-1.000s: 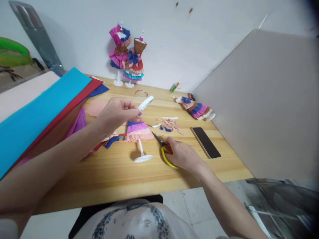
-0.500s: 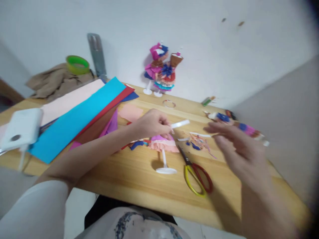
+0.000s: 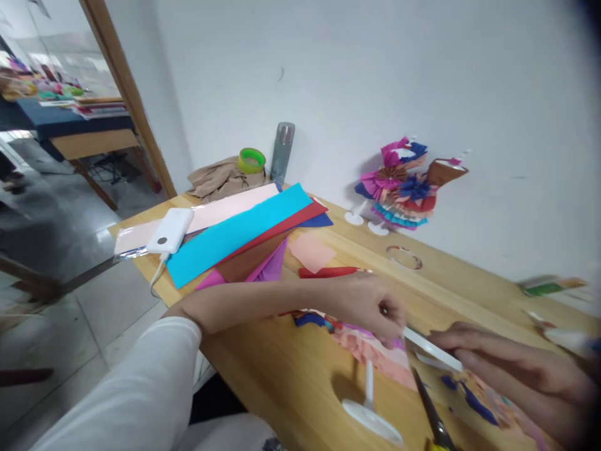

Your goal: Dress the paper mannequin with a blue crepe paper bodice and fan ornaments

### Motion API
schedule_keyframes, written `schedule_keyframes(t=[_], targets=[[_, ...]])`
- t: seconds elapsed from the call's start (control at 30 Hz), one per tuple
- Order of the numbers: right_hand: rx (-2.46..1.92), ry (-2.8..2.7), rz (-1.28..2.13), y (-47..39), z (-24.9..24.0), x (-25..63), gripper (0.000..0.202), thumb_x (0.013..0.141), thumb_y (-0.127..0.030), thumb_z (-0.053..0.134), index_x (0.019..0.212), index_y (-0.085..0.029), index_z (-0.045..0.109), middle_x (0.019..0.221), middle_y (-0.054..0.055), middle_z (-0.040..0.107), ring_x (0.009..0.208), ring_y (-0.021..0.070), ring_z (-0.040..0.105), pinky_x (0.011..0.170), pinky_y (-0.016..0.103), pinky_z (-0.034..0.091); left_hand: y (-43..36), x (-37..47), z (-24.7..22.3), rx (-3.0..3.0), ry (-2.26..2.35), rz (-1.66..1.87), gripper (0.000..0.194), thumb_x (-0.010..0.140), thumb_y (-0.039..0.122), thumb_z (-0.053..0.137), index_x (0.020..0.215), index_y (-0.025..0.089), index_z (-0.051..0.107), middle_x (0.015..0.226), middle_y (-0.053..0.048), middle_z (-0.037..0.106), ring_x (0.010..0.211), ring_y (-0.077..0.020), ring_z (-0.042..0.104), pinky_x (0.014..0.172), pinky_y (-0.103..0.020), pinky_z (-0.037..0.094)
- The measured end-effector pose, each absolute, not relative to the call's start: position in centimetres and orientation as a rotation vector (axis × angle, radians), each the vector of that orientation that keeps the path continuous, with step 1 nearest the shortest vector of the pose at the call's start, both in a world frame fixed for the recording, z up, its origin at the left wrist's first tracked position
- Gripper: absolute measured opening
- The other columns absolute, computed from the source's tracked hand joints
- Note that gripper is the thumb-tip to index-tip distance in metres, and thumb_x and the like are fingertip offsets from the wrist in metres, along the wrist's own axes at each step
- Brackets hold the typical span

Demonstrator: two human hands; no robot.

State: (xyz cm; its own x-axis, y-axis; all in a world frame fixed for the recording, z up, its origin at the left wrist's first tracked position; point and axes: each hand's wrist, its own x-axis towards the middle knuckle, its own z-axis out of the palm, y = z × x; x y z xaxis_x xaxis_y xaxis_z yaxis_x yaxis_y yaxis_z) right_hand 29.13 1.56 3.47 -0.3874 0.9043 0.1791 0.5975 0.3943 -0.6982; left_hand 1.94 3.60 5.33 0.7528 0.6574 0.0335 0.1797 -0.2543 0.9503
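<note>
My left hand (image 3: 370, 307) is closed on the end of a white strip (image 3: 434, 349), just above a pink and purple ruffled paper skirt (image 3: 375, 351) on a white stand (image 3: 370, 421). The strip slants down to the right. My right hand (image 3: 507, 363) is beside the strip's far end, its fingers extended and close together; whether it touches the strip is unclear. Scissors (image 3: 434, 413) lie below the hands, their handles cut off by the frame's bottom edge. Paper scraps (image 3: 474, 401) lie partly behind my right hand.
Coloured paper sheets (image 3: 239, 232) and a white power bank (image 3: 171, 230) lie at the left. Behind are a green tape roll (image 3: 251, 161), a grey bottle (image 3: 283, 152) and paper dresses on stands (image 3: 406, 188). A bracelet-like ring (image 3: 404, 257) is near the wall.
The view has swung left, bringing a doorway and another table into sight. My right hand has come closer to my left hand and the white strip.
</note>
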Motion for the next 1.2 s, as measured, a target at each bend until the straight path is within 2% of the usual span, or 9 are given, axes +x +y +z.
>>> schedule_keyframes(t=[0.2,0.3,0.4,0.53,0.67,0.77,0.9,1.0,1.2], targets=[[-1.366,-2.101,0.833,2.1,4.3,30.5,0.024,0.075,-0.056,0.067,0.085,-0.038,0.080,0.088,0.012,0.079,0.082,0.0318,0.075,0.069,0.037,0.061,4.1,2.5,4.6,1.625,0.651,0.626,0.008,0.068,0.009,0.067,0.063,0.015,0.065,0.081,-0.006,0.074,0.077,-0.0131,0.069,0.067,-0.019,0.053],[-1.423,-2.086,0.773,2.0,6.0,30.3,0.029,0.081,-0.053,0.063,0.086,-0.029,0.079,0.090,0.012,0.079,0.080,0.0296,0.074,0.065,0.036,0.059,4.3,2.4,5.5,1.438,0.786,0.664,0.011,0.072,0.008,0.061,0.062,0.013,0.062,0.095,-0.012,0.075,0.060,-0.0101,0.067,0.057,-0.021,0.054],[-1.498,-2.047,0.661,2.2,6.5,29.8,0.031,0.086,-0.044,0.059,0.092,-0.020,0.077,0.091,0.012,0.078,0.080,0.0266,0.071,0.068,0.034,0.055,4.6,2.2,6.5,1.347,0.941,0.755,0.013,0.073,0.009,0.061,0.060,0.012,0.062,0.083,-0.012,0.076,0.049,-0.0083,0.063,0.049,-0.020,0.051],[-1.590,-2.010,0.462,4.1,3.7,29.7,0.027,0.088,-0.028,0.052,0.097,-0.016,0.074,0.099,0.012,0.076,0.091,0.0245,0.069,0.082,0.036,0.051,5.1,1.9,7.0,1.322,0.948,0.774,0.007,0.071,0.014,0.065,0.066,0.012,0.069,0.063,-0.005,0.071,0.047,-0.0081,0.060,0.046,-0.016,0.047],[-1.584,-2.063,0.444,5.8,0.4,30.0,0.016,0.081,-0.019,0.061,0.083,-0.017,0.076,0.091,0.011,0.074,0.086,0.0246,0.068,0.082,0.038,0.052,4.9,1.9,6.9,1.314,0.909,0.743,0.009,0.071,0.021,0.069,0.067,0.012,0.069,0.059,-0.004,0.069,0.048,-0.0081,0.058,0.046,-0.016,0.044],[-1.525,-1.961,0.407,5.5,0.5,29.5,0.015,0.081,-0.019,0.061,0.082,-0.019,0.076,0.108,0.012,0.071,0.100,0.0259,0.066,0.089,0.041,0.051,4.3,2.1,6.9,1.345,0.914,0.720,0.010,0.071,0.020,0.069,0.066,0.012,0.068,0.065,-0.005,0.071,0.048,-0.0070,0.057,0.047,-0.016,0.044],[-1.187,-1.703,0.674,2.9,3.4,27.2,0.013,0.080,-0.030,0.068,0.087,-0.021,0.075,0.101,0.008,0.073,0.096,0.0225,0.067,0.084,0.037,0.053,3.5,2.6,7.2,1.422,0.876,0.753,0.010,0.070,0.016,0.068,0.061,0.011,0.065,0.080,-0.006,0.073,0.049,-0.0045,0.056,0.046,-0.016,0.043],[-1.122,-1.671,0.893,0.7,5.2,24.6,0.018,0.078,-0.034,0.072,0.089,-0.020,0.074,0.088,0.005,0.073,0.079,0.0179,0.065,0.073,0.032,0.051,3.0,3.0,7.3,1.440,0.850,0.796,0.010,0.070,0.015,0.067,0.060,0.011,0.064,0.091,-0.006,0.073,0.050,-0.0042,0.057,0.045,-0.016,0.044],[-1.184,-1.778,0.573,-1.4,5.8,21.6,0.020,0.070,-0.032,0.076,0.084,-0.018,0.072,0.076,0.002,0.064,0.071,0.0161,0.057,0.064,0.030,0.045,2.7,3.4,7.0,1.439,0.876,0.792,0.011,0.068,0.011,0.065,0.057,0.011,0.062,0.087,-0.006,0.073,0.047,-0.0033,0.054,0.044,-0.016,0.043]])
